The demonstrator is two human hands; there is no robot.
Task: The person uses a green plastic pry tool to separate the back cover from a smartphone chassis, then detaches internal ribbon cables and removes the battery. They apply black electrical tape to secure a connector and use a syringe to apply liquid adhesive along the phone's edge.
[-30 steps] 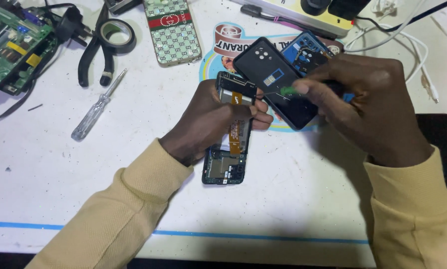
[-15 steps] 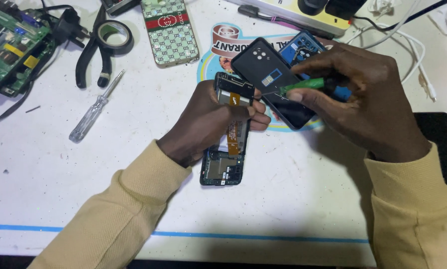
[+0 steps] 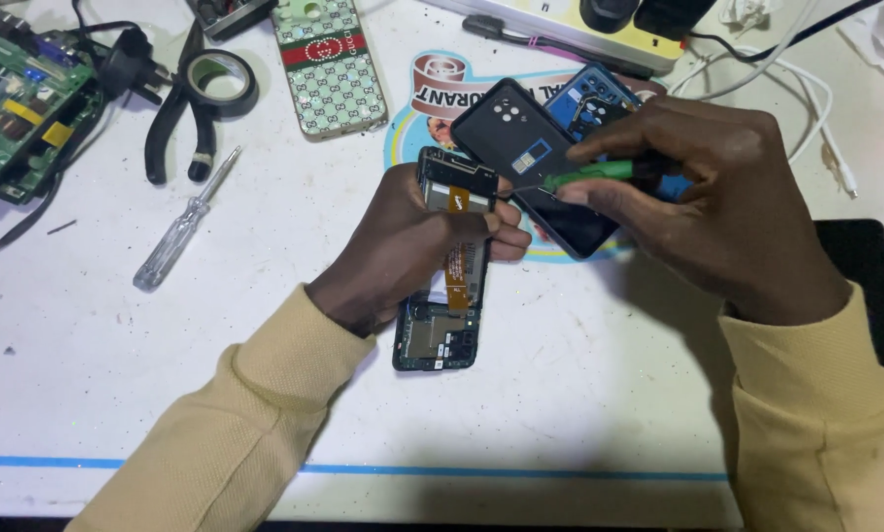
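Note:
An opened phone (image 3: 442,335) lies lengthwise on the white table, its board and an orange flex cable exposed. My left hand (image 3: 408,246) lies over its middle and pins it down. My right hand (image 3: 708,197) grips a small green-handled screwdriver (image 3: 585,174), whose thin tip reaches the phone's upper right edge beside my left fingertips. A black back cover (image 3: 521,148) with camera holes lies just behind the tool, partly under my right hand. A blue opened phone (image 3: 590,99) sits behind the cover.
A clear-handled screwdriver (image 3: 181,232) lies at the left. Black tape roll (image 3: 220,84), black pliers (image 3: 171,128), a green circuit board (image 3: 18,99) and a patterned phone case (image 3: 329,64) sit at the back left. A power strip (image 3: 570,34) and white cables (image 3: 816,108) run along the back right.
My right hand has shifted slightly left and down, bringing the green screwdriver's tip to the opened phone's upper edge. The left hand has stayed on the phone.

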